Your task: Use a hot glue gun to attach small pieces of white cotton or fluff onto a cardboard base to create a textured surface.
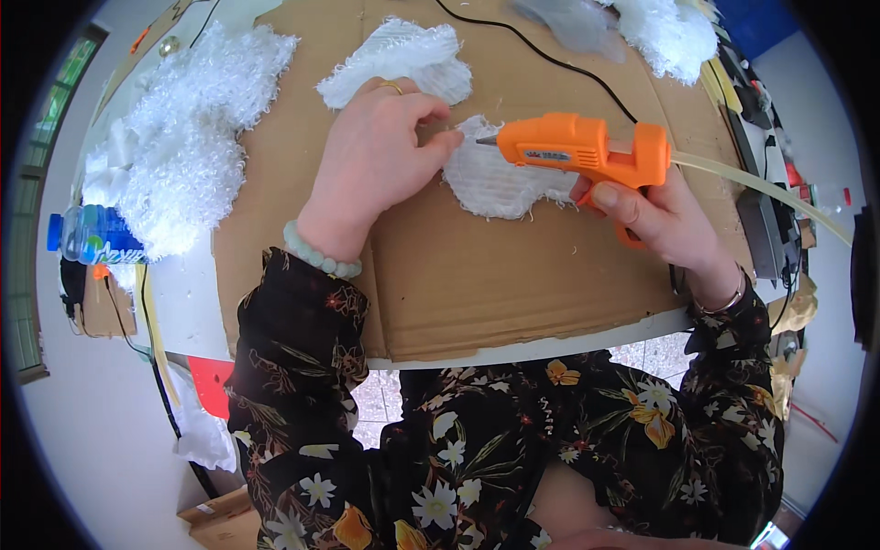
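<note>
My right hand (pixel 674 215) is wrapped round the handle of an orange hot glue gun (pixel 559 142), its fingers by the trigger. A long pale glue stick (pixel 761 183) sticks out of the gun's back. The metal nozzle points left, over a flat white fabric piece (pixel 504 188) with frayed edges on the cardboard. My left hand (pixel 380 147) is bent above the cardboard, thumb at that piece's upper left edge close to the nozzle. Its thumb and index fingertips are apart; the other fingers are partly hidden. Just beyond them lies another fluffy white piece (pixel 403 60).
A large brown cardboard sheet (pixel 513 284) covers the table. A heap of shaggy white fabric (pixel 206 119) lies at left beside a blue-capped plastic bottle (pixel 92 234). More white fluff (pixel 665 37) sits at the far right. A black cable (pixel 550 60) runs across the back.
</note>
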A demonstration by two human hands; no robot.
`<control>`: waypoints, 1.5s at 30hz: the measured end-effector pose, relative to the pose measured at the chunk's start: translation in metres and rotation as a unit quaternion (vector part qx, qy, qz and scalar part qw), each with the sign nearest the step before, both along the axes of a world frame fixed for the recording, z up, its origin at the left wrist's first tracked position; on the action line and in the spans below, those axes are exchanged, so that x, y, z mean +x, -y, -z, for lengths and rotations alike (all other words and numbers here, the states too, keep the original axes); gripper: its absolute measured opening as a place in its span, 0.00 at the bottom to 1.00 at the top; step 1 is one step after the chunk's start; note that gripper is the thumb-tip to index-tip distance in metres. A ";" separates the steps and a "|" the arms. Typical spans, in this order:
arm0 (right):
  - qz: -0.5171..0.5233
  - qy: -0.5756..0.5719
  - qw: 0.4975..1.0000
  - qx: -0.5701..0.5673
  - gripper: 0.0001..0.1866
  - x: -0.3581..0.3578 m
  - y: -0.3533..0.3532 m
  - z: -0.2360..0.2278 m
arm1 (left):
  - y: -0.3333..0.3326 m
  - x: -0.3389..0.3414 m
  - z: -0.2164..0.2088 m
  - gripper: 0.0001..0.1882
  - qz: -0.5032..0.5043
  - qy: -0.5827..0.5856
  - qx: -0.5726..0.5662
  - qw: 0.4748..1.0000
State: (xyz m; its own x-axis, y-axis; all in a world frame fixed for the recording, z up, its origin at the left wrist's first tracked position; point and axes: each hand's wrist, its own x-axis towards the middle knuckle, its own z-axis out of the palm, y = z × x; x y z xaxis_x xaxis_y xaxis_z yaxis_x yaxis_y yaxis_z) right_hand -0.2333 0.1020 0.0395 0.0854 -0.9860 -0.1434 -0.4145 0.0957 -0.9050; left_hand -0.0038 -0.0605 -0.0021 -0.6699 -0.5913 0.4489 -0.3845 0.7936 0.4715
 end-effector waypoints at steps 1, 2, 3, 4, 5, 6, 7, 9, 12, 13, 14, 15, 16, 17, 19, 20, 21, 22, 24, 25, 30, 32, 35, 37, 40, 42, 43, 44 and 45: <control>0.002 0.007 1.000 0.009 0.18 0.002 0.005 -0.002 | 0.002 -0.002 -0.002 0.04 -0.003 -0.002 0.008 1.000; -0.002 0.005 1.000 0.017 0.18 0.004 0.009 -0.007 | 0.006 -0.004 -0.003 0.03 0.006 -0.005 0.012 1.000; -0.005 -0.028 0.999 0.019 0.17 0.006 0.012 -0.006 | 0.009 -0.004 0.001 0.03 0.016 -0.006 0.013 1.000; -0.009 -0.060 0.998 0.020 0.17 0.007 0.015 -0.005 | 0.012 -0.004 0.004 0.03 0.012 -0.006 0.019 1.000; -0.013 -0.060 0.998 0.025 0.17 0.008 0.018 -0.005 | 0.014 -0.004 0.006 0.03 0.015 -0.023 0.036 0.999; -0.012 -0.067 0.997 0.024 0.17 0.009 0.019 -0.004 | 0.016 -0.005 0.008 0.03 0.020 -0.040 0.052 0.998; -0.010 -0.074 0.997 0.023 0.17 0.009 0.020 -0.003 | 0.016 -0.004 0.008 0.03 0.019 -0.041 0.054 0.998; -0.006 -0.090 0.996 0.014 0.16 0.010 0.022 0.000 | 0.015 -0.003 0.006 0.03 0.020 -0.033 0.062 0.997; 0.009 -0.100 0.995 0.022 0.16 0.012 0.024 0.000 | 0.016 -0.001 0.006 0.03 0.020 -0.035 0.074 0.996; 0.019 -0.095 0.994 0.043 0.16 0.012 0.024 -0.001 | 0.016 -0.001 0.005 0.03 0.020 -0.035 0.075 0.996; 0.019 -0.095 0.994 0.044 0.16 0.012 0.025 -0.002 | 0.016 0.000 0.003 0.03 0.021 -0.029 0.076 0.996; 0.025 -0.092 0.994 0.052 0.15 0.012 0.026 -0.003 | 0.016 0.000 0.003 0.03 0.023 -0.023 0.076 0.997; 0.031 -0.089 0.994 0.061 0.15 0.012 0.026 -0.003 | 0.016 0.000 0.003 0.03 0.023 -0.023 0.077 0.997; 0.031 -0.089 0.994 0.061 0.15 0.011 0.027 -0.001 | 0.016 0.000 0.003 0.03 0.026 -0.031 0.074 0.996; 0.018 -0.102 0.994 0.025 0.14 0.010 0.028 0.003 | 0.016 0.000 0.004 0.03 0.029 -0.038 0.072 0.996; 0.018 -0.102 0.994 0.026 0.14 0.010 0.029 0.004 | 0.017 0.001 0.004 0.03 0.029 -0.036 0.075 0.996; 0.016 -0.104 0.994 0.035 0.14 0.009 0.030 0.003 | 0.017 0.001 0.004 0.04 0.029 -0.034 0.079 0.996; 0.015 -0.106 0.993 0.044 0.14 0.008 0.032 0.002 | 0.018 0.001 0.003 0.04 0.028 -0.033 0.081 0.996; 0.007 -0.106 0.994 0.029 0.14 0.005 0.034 0.004 | 0.019 0.001 0.002 0.04 0.020 -0.035 0.095 0.995; 0.000 -0.106 0.994 0.011 0.14 0.005 0.034 0.005 | 0.019 0.001 0.001 0.04 0.019 -0.035 0.097 0.995; 0.016 -0.115 0.992 0.047 0.14 0.012 0.036 -0.007 | 0.021 0.003 0.005 0.04 0.015 -0.024 0.082 0.996; 0.013 -0.116 0.992 0.046 0.15 0.014 0.036 -0.005 | 0.020 0.005 0.006 0.04 0.013 -0.025 0.072 0.997; 0.023 -0.118 0.993 0.013 0.14 0.011 0.035 -0.004 | 0.020 0.003 0.004 0.04 0.014 -0.025 0.062 0.998; 0.021 -0.128 0.990 0.053 0.14 0.012 0.035 -0.009 | 0.020 0.003 0.004 0.04 0.014 -0.023 0.061 0.998; 0.012 -0.123 0.992 0.031 0.14 0.012 0.034 -0.005 | 0.019 0.003 0.004 0.04 0.013 -0.016 0.062 0.998; 0.007 -0.113 0.993 0.028 0.14 0.012 0.034 -0.004 | 0.019 0.003 0.003 0.05 0.012 -0.016 0.066 0.998; 0.002 -0.105 0.994 0.024 0.15 0.012 0.035 -0.004 | 0.020 0.003 0.002 0.05 0.011 -0.015 0.067 0.998; 0.001 -0.104 0.994 0.025 0.15 0.013 0.035 -0.004 | 0.020 0.003 0.001 0.05 0.013 -0.019 0.063 0.998; 0.003 -0.103 0.994 0.024 0.16 0.013 0.036 -0.003 | 0.020 0.003 0.002 0.05 0.015 -0.023 0.059 0.998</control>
State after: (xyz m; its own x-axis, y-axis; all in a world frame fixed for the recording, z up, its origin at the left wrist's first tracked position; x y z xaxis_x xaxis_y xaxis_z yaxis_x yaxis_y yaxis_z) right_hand -0.2201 0.0664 0.0427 0.0434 -0.9779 -0.2044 -0.5902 0.1400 -0.7951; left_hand -0.0011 -0.0804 -0.0045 -0.6686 -0.6212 0.4087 -0.3361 0.7428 0.5790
